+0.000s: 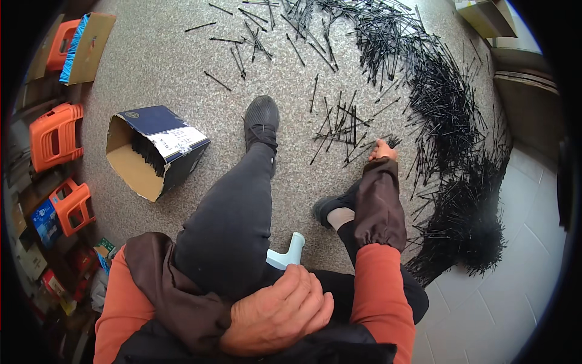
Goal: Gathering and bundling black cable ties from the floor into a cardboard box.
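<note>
My right hand (pixel 383 150) reaches down to the floor beyond my right shoe, its fingers closed on a few thin black sticks (pixel 393 142) whose ends show beside it. Just left of it, a loose cluster of similar black sticks (pixel 342 124) lies crisscrossed. A large dark heap of these sticks (pixel 445 115) curves along the right side. In front of my lap, my left hand (pixel 279 312) is curled with its fingers together; its palm is hidden. Past its fingertips shows a pale blue plastic piece (pixel 288 252).
An open navy carton (pixel 173 130) with black sticks inside lies on its side at left. Orange plastic stools (pixel 57 138) and a carton with blue contents (pixel 88 51) line the left edge. A box (pixel 488 18) stands far right. Single sticks (pixel 218 80) are scattered ahead.
</note>
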A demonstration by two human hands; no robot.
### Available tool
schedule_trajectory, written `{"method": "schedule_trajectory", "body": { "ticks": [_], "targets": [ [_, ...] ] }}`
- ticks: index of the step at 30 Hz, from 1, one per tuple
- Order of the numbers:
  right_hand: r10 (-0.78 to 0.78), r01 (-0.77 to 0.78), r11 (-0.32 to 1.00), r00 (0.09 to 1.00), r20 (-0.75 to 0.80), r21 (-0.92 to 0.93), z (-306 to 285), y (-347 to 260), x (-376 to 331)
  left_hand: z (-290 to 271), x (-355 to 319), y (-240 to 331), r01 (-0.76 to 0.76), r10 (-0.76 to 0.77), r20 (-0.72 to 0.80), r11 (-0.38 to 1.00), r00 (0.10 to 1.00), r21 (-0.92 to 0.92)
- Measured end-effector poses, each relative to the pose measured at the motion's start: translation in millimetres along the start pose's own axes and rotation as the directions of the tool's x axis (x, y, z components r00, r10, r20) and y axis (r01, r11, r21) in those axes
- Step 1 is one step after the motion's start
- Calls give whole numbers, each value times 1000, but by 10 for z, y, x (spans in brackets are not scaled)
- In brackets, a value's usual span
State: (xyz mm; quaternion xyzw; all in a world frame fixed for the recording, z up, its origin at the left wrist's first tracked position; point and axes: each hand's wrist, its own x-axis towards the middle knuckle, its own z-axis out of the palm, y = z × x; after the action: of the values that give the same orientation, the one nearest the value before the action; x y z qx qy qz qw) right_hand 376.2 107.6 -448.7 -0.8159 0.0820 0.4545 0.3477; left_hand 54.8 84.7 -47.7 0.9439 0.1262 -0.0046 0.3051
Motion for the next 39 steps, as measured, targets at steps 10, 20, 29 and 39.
{"method": "schedule_trajectory", "body": {
  "ticks": [10,20,29,39],
  "targets": [
    [-455,625,-144,647,612,-767,-69,-76,-326,-49,-3,17,81,-81,59,997,995,4],
    [-699,539,427,706,113,-726,437,-804,129,-63,29,-64,176,-180,132,984,975,40],
    [-434,388,727,899,58,-566,418,-634,226,-81,70,-76,200,-200,114,980,973,18],
    [-549,399,639,835,-26,-658,718,-98,-469,-45,30,-24,109,-110,64,994,992,28]
  ]
}}
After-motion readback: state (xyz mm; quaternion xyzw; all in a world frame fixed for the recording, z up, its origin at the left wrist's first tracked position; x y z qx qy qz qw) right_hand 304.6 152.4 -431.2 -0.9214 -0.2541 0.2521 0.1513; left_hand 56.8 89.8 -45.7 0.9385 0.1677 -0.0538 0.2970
